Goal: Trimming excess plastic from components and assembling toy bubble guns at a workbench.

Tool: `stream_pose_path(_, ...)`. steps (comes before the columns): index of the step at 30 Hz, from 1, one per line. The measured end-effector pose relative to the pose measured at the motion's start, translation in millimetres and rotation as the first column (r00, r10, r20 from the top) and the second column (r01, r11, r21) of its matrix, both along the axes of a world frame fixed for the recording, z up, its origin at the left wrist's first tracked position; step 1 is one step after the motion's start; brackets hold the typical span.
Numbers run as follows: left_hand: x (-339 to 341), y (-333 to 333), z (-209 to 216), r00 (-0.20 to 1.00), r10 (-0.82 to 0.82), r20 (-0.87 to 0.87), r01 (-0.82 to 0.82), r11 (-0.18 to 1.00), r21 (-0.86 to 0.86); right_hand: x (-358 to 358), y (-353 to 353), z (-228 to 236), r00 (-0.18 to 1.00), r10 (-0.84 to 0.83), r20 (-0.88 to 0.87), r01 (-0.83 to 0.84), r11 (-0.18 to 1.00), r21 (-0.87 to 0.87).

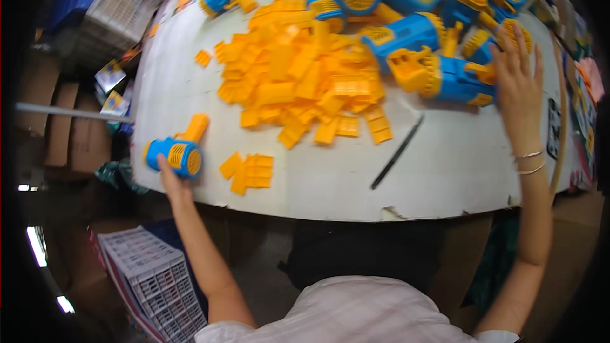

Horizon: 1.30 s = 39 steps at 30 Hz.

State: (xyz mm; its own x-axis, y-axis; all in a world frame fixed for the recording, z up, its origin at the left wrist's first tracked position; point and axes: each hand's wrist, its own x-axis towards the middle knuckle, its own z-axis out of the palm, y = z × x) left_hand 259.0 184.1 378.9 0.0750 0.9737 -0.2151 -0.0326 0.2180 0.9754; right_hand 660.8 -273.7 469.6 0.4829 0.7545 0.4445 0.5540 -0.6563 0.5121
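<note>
Apparently, work is unfinished: left grip (176, 187) pinches a barrel-shaped blue-and-yellow plastic unit (173, 150); right grip (520, 92) is spread; rectangular yellow plastic pieces (286, 76) lie loose.

Two hands (518, 92), one black stick (396, 153), eight-plus blue toys (454, 79) — dozens of orange pieces (289, 67).

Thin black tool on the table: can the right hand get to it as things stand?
Likely yes: the thin black tool lies uncovered, and bare white tabletop leaves the right hand a way in past the nearest blue-and-yellow toy.
</note>
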Motion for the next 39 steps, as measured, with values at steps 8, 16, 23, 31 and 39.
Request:
stream_pose_path(8,93.1,-157.1,22.4,0.450,-0.346,-0.824,0.748,0.650,0.135,3.3,-52.8,-16.8,0.930,-0.308,-0.203,0.208,0.892,-0.401)
stream_pose_path(16,92.9,-186.0,-3.6,0.328,-0.070,-0.942,0.877,0.392,0.276,-99.8,-77.4,-22.3,-0.130,0.328,-0.936,0.718,0.682,0.139)
stream_pose_path(23,90.2,-183.5,-0.7,0.372,-0.013,-0.928,0.889,0.291,0.353,-196.6,-28.1,-88.2,-0.301,0.761,-0.575,0.892,0.438,0.113)
stream_pose_path(31,91.2,-187.3,14.3,0.456,-0.177,-0.872,0.874,0.274,0.402,-175.2,19.7,-84.3,-0.434,0.750,-0.499,0.830,0.548,0.101)
stream_pose_path(39,116.8,-270.9,23.8,0.217,-0.966,0.140,0.946,0.173,-0.276,-201.4,26.5,-103.7,-0.374,0.874,-0.311,0.880,0.440,0.177)
